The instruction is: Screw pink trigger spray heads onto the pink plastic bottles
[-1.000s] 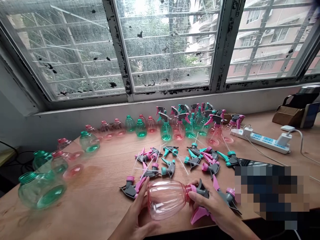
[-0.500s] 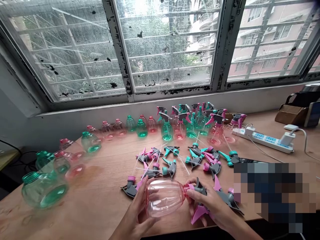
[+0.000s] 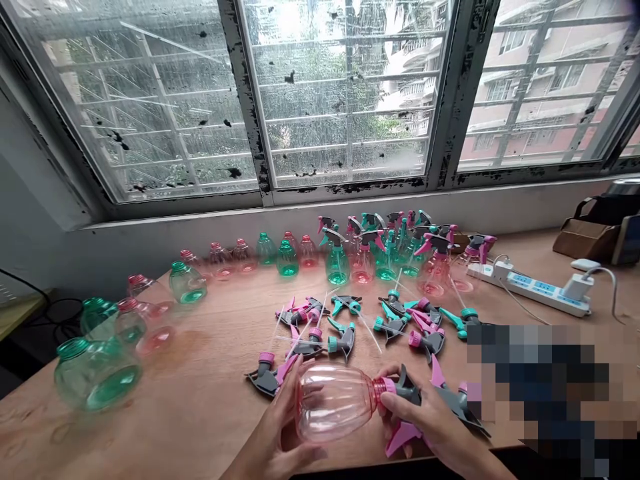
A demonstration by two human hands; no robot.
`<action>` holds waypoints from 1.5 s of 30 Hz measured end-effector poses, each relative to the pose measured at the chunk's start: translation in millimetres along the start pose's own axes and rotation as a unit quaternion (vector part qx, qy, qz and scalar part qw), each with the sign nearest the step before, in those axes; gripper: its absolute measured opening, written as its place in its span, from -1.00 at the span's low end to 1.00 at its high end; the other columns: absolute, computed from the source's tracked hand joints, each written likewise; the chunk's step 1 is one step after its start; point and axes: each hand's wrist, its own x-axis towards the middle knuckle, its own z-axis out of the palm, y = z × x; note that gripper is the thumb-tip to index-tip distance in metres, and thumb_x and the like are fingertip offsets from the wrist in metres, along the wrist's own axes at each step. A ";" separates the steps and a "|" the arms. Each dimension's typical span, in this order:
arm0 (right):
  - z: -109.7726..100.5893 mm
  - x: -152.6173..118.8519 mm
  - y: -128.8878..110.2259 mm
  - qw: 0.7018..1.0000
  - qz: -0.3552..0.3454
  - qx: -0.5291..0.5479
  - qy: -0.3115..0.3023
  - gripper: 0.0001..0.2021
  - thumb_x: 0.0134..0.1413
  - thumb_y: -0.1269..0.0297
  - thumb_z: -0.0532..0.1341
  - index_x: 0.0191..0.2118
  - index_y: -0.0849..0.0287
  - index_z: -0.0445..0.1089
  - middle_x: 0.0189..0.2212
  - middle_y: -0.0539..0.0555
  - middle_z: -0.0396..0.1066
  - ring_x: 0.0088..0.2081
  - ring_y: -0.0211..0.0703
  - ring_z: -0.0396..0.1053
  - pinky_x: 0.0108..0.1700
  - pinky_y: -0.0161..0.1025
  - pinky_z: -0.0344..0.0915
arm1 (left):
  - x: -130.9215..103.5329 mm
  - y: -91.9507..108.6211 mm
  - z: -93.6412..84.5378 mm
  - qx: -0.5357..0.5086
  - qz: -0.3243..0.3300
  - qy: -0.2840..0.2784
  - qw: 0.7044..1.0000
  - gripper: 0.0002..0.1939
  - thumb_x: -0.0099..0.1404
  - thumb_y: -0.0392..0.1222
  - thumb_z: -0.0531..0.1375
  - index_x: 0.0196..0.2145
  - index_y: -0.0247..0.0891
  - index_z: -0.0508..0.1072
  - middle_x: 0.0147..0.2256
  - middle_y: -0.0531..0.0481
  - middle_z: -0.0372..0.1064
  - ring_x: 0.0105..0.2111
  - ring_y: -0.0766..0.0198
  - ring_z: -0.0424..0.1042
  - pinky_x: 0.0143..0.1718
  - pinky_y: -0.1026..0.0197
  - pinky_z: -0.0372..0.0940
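Note:
A clear pink spray bottle lies on its side in the air near the table's front edge, its neck toward the right. My left hand is wrapped round its base end. At the neck, my right hand grips the pink collar of a grey and pink trigger sprayer, which sits on the bottle's mouth. Just beyond my hands lie several loose trigger sprayers, among them a pink-collared one and a teal-collared one.
Open-necked bottles line the left and back, including a green one. Bottles with sprayers fitted, such as a green one, are grouped at the back. A power strip with cables lies at right. A blurred patch covers the right front.
The view has shifted slightly, moving everything a little right. Both hands keep their hold on the bottle and sprayer, with little visible difference.

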 end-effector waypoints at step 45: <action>-3.9 -3.7 1.8 0.997 -0.012 -0.073 -0.008 -0.52 0.04 -0.05 0.44 -0.14 0.20 0.32 -0.59 -0.08 0.52 -0.62 -0.30 0.51 -0.61 -0.48 0.40 | -1.7 -21.8 -6.6 0.036 0.029 -0.023 0.999 0.04 0.27 0.18 0.28 0.46 0.03 -0.27 0.49 -0.02 -0.24 0.47 -0.15 -0.24 0.46 -0.12 -0.27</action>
